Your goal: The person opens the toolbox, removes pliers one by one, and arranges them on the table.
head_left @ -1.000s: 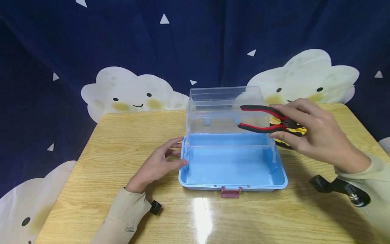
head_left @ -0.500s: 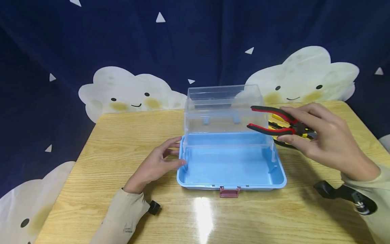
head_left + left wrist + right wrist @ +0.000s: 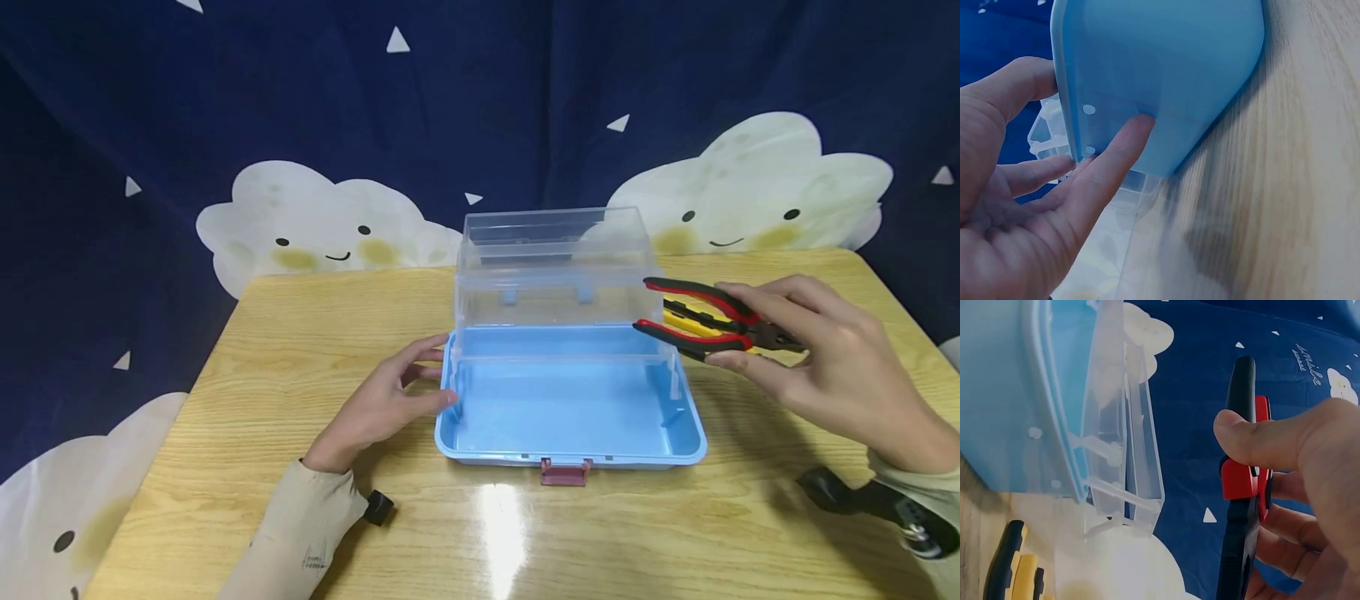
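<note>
A light-blue toolbox (image 3: 487, 458) stands on the table, its clear lid (image 3: 551, 229) raised at the back. My left hand (image 3: 378, 408) grips the left side wall, thumb over the rim and fingers along the outside; the left wrist view shows a fingertip pressed on the outer wall. Beyond the right rim, my right hand (image 3: 847, 362) pinches a pair of pliers (image 3: 767, 336) with black-and-red handles between thumb and fingers. The handles point left and stand apart; the nose lies partly hidden by the hand. In the right wrist view the pliers (image 3: 1240, 481) appear edge-on.
A yellow-and-black handled tool (image 3: 688, 319) lies on the wooden table (image 3: 330, 325) right of the toolbox, partly behind the pliers. A maroon latch (image 3: 564, 473) hangs at the toolbox front. Behind the table hangs a dark-blue curtain (image 3: 480, 100) with clouds and triangles.
My right hand has moved right and slightly down with the pliers, away from above the toolbox's right side. The left hand keeps its hold on the toolbox wall.
</note>
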`<action>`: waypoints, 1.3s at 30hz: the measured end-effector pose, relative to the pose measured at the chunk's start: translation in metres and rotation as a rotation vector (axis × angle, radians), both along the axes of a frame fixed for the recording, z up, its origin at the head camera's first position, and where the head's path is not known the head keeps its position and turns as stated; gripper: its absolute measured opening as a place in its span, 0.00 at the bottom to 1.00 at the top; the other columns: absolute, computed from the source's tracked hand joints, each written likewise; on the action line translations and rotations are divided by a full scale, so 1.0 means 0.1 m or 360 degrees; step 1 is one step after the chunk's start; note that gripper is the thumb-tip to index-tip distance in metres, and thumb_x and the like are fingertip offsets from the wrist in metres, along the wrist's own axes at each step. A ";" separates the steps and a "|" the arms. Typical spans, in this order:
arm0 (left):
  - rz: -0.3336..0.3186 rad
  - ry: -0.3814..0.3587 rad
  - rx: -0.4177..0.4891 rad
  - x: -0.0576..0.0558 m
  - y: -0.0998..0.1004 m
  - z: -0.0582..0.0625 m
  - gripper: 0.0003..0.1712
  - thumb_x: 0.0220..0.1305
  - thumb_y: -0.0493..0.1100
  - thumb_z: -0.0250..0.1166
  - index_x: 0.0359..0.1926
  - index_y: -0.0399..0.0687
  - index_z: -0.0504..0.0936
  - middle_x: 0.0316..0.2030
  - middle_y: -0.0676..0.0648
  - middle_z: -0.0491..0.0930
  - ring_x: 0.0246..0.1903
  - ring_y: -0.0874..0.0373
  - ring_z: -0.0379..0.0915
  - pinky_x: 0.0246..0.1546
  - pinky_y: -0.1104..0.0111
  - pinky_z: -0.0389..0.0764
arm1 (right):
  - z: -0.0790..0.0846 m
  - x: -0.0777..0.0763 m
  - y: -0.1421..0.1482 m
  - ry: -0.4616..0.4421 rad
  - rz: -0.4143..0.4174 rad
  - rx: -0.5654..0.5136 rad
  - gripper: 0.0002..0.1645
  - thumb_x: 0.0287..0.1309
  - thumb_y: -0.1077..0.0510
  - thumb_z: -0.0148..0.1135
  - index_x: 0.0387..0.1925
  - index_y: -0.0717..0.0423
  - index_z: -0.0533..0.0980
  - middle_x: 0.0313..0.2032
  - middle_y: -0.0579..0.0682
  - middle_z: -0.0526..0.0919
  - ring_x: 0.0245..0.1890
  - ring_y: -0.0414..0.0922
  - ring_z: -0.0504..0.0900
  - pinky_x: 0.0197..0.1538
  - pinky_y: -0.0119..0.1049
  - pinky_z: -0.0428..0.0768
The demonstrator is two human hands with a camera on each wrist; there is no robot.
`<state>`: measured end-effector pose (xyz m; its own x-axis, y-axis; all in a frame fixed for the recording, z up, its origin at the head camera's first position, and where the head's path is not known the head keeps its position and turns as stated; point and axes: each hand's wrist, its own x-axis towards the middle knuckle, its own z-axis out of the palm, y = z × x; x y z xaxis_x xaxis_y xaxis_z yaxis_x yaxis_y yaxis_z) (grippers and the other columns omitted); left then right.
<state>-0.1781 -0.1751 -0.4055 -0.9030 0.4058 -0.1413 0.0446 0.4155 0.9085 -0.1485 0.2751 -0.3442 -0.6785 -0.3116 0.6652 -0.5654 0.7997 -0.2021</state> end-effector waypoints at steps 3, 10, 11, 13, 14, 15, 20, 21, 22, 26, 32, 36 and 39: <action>0.0006 -0.0005 0.0003 0.00 0.00 0.00 0.47 0.63 0.47 0.75 0.78 0.58 0.62 0.69 0.43 0.73 0.66 0.44 0.75 0.57 0.59 0.84 | -0.01 0.02 0.03 -0.0003 -0.0015 0.0021 0.53 0.58 0.15 0.50 0.52 0.58 0.85 0.36 0.52 0.83 0.40 0.18 0.64 0.33 0.22 0.68; 0.0009 -0.0019 0.0020 0.00 0.00 -0.01 0.47 0.63 0.46 0.75 0.78 0.58 0.63 0.69 0.43 0.72 0.67 0.44 0.75 0.57 0.60 0.84 | -0.03 0.07 0.07 -0.0038 -0.0037 0.0025 0.54 0.57 0.15 0.50 0.53 0.57 0.85 0.36 0.51 0.83 0.41 0.16 0.64 0.33 0.20 0.69; 0.0008 -0.0021 0.0020 0.00 0.00 -0.01 0.47 0.63 0.46 0.75 0.78 0.58 0.62 0.69 0.43 0.72 0.67 0.44 0.75 0.57 0.61 0.84 | -0.03 0.08 0.07 -0.0041 -0.0036 0.0025 0.54 0.57 0.15 0.50 0.53 0.57 0.85 0.36 0.50 0.83 0.41 0.17 0.64 0.33 0.20 0.69; 0.0012 -0.0031 0.0026 0.00 0.01 -0.02 0.47 0.63 0.46 0.75 0.78 0.58 0.63 0.69 0.43 0.72 0.67 0.43 0.74 0.57 0.60 0.84 | -0.04 0.09 0.07 -0.0042 -0.0034 0.0026 0.54 0.57 0.15 0.50 0.53 0.57 0.85 0.36 0.50 0.83 0.41 0.17 0.64 0.33 0.20 0.68; 0.0015 -0.0037 0.0027 0.00 0.01 -0.02 0.47 0.63 0.46 0.75 0.78 0.59 0.63 0.69 0.44 0.72 0.67 0.44 0.74 0.57 0.60 0.84 | -0.05 0.09 0.08 -0.0037 -0.0031 0.0025 0.54 0.57 0.15 0.50 0.53 0.57 0.86 0.36 0.50 0.83 0.40 0.18 0.64 0.33 0.20 0.69; 0.0017 -0.0038 0.0027 0.00 0.01 -0.02 0.47 0.63 0.46 0.75 0.78 0.59 0.63 0.69 0.44 0.72 0.67 0.44 0.74 0.57 0.61 0.84 | -0.06 0.10 0.08 -0.0032 -0.0029 0.0024 0.54 0.57 0.15 0.50 0.52 0.57 0.86 0.36 0.50 0.84 0.40 0.18 0.64 0.33 0.21 0.69; 0.0016 -0.0041 0.0024 -0.01 0.02 -0.02 0.46 0.63 0.47 0.75 0.78 0.60 0.63 0.69 0.44 0.72 0.67 0.44 0.74 0.58 0.61 0.84 | -0.08 0.11 0.11 -0.0019 -0.0013 0.0007 0.54 0.57 0.15 0.51 0.52 0.58 0.86 0.37 0.50 0.84 0.41 0.17 0.65 0.34 0.20 0.69; 0.0017 -0.0043 0.0023 0.00 0.02 -0.02 0.47 0.63 0.47 0.75 0.78 0.60 0.62 0.69 0.44 0.72 0.67 0.44 0.74 0.58 0.60 0.83 | -0.08 0.12 0.11 -0.0023 -0.0010 0.0005 0.54 0.57 0.15 0.51 0.52 0.58 0.86 0.37 0.50 0.84 0.41 0.17 0.65 0.33 0.20 0.69; 0.0020 -0.0047 0.0018 0.00 0.02 -0.01 0.47 0.63 0.47 0.75 0.78 0.60 0.63 0.69 0.44 0.72 0.67 0.44 0.74 0.58 0.60 0.83 | -0.08 0.12 0.11 -0.0028 -0.0007 0.0004 0.53 0.57 0.15 0.51 0.52 0.58 0.86 0.37 0.50 0.84 0.41 0.17 0.65 0.33 0.19 0.69; 0.0027 -0.0055 0.0008 0.00 0.01 -0.02 0.46 0.63 0.48 0.75 0.78 0.62 0.63 0.69 0.45 0.72 0.67 0.44 0.74 0.57 0.60 0.84 | -0.09 0.13 0.12 -0.0059 -0.0005 0.0002 0.53 0.56 0.15 0.52 0.53 0.57 0.85 0.37 0.49 0.84 0.40 0.18 0.66 0.33 0.19 0.69; 0.0025 -0.0076 0.0008 -0.01 0.01 -0.03 0.46 0.63 0.48 0.75 0.78 0.63 0.63 0.69 0.45 0.72 0.67 0.44 0.74 0.57 0.59 0.85 | -0.13 0.14 0.14 -0.0097 -0.0011 0.0004 0.53 0.57 0.16 0.52 0.55 0.57 0.85 0.37 0.49 0.83 0.38 0.21 0.65 0.31 0.20 0.66; 0.0036 -0.0082 0.0008 -0.01 0.01 -0.03 0.46 0.63 0.49 0.75 0.78 0.64 0.63 0.68 0.46 0.72 0.67 0.45 0.74 0.57 0.59 0.84 | -0.14 0.12 0.18 -0.0110 0.0001 0.0001 0.50 0.55 0.18 0.59 0.55 0.57 0.85 0.37 0.48 0.83 0.37 0.21 0.65 0.32 0.21 0.67; 0.0041 -0.0079 0.0004 -0.01 0.00 -0.03 0.46 0.63 0.49 0.75 0.77 0.65 0.63 0.69 0.46 0.72 0.67 0.45 0.74 0.58 0.59 0.84 | -0.15 0.10 0.21 -0.0111 0.0008 -0.0010 0.50 0.54 0.18 0.60 0.54 0.57 0.85 0.36 0.48 0.83 0.36 0.20 0.65 0.32 0.21 0.67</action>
<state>-0.1791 -0.1746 -0.4083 -0.9049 0.3830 -0.1854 -0.0113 0.4138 0.9103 -0.1385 0.2962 -0.3587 -0.7216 -0.3112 0.6184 -0.5538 0.7955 -0.2459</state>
